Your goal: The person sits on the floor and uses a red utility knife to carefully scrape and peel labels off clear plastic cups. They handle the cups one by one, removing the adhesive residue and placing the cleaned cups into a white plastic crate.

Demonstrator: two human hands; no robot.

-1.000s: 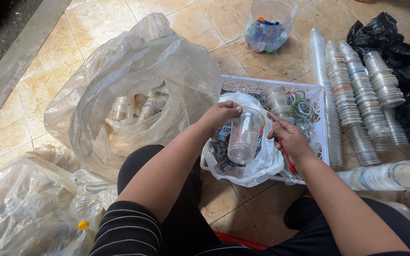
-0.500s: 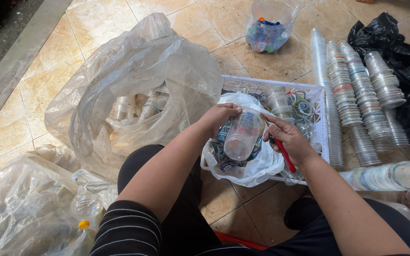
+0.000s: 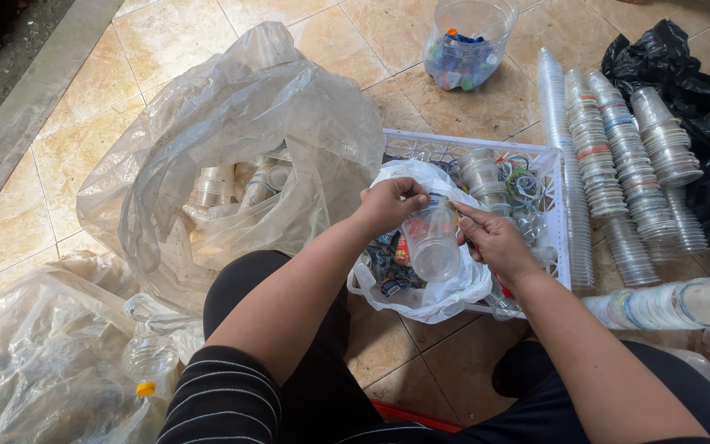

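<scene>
A clear plastic cup (image 3: 433, 242) is held over a white plastic bag (image 3: 421, 296) that lies in a white plastic crate (image 3: 559, 214). My left hand (image 3: 388, 204) grips the cup's upper rim with its fingers curled over it. My right hand (image 3: 495, 240) touches the cup's right side, with something red tucked under the palm. The cup's mouth tilts toward me. The white bag holds scraps of coloured film and labels. Loose cups and coloured rings lie in the crate behind the bag.
A big clear bag (image 3: 232, 164) of used cups sits at left. Long stacks of nested cups (image 3: 618, 173) lie on the tiled floor at right, beside black bags (image 3: 700, 107). A clear jar of coloured caps (image 3: 462, 45) stands at the top. More clear bags (image 3: 34, 362) fill the lower left.
The cup has been turned and tilted in my hands, its mouth now toward me. My right index finger has moved onto the cup's side. Both hands stay over the white bag.
</scene>
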